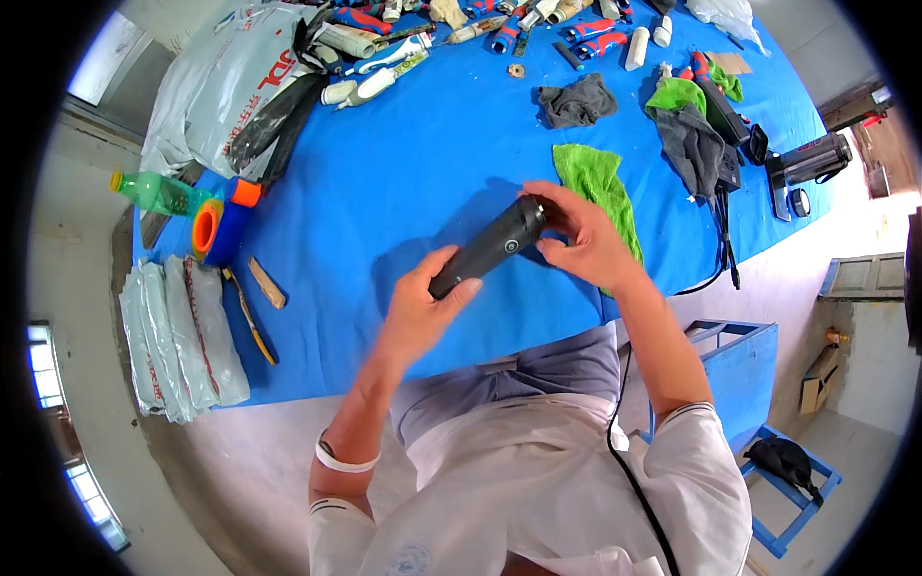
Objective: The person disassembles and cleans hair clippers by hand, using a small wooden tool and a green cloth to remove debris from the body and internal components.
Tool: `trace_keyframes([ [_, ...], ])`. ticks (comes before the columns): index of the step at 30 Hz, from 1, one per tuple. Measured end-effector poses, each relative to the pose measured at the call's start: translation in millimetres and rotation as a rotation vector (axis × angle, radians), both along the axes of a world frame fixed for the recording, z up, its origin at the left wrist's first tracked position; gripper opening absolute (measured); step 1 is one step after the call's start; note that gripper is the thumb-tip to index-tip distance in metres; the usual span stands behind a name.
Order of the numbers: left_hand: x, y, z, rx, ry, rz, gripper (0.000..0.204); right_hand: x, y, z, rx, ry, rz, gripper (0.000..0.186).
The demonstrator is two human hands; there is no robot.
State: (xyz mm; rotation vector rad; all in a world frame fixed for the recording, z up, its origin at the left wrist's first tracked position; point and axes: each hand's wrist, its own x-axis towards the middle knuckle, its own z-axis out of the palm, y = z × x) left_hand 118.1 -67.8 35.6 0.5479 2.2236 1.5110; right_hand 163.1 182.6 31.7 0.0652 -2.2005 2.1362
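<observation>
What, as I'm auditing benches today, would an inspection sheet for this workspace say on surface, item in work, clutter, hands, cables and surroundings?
Surface: table with blue covering.
Item in work: black cylindrical device, held tilted.
Clutter: red-and-blue handheld items among others along the far side; large grey bag, green bottle and silver-grey pouches at left; green cloth at right.
Hands: left hand grips the device's lower end; right hand is at its upper end, firmness unclear.
Cables: black cables at the right edge; another black cord over the white shirt.
Surroundings: blue stand and cardboard box at right.
</observation>
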Motion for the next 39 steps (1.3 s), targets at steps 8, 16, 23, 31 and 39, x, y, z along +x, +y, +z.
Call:
trace_keyframes([
  [8,-0.5,5.6,-15.3,-0.094,0.171,-0.021,0.044,48.7,42.0,-7.8,0.873,-0.033,-0.677,0.041],
  [16,8.5,12.1,-27.0,-0.136,0.331,0.105,0.040,42.9,48.4,-15.9,1.001,-0.014,-0.671,0.017],
  [23,10.6,10.0,-29.8,-0.062,0.292,0.131,0.037,40.3,45.1,-15.1,0.276,0.099,-0.731,0.020],
  [31,12.4,11.5,-28.9,-0.079,0.378,0.129,0.042,16.1,-15.7,0.3,0.316,0.166,-0.415,0.014],
  [39,13.8,13.8,-28.8,-0.090,0.411,0.144,0.043,-3.6,-25.9,0.2,0.637,0.239,-0.340,0.023],
])
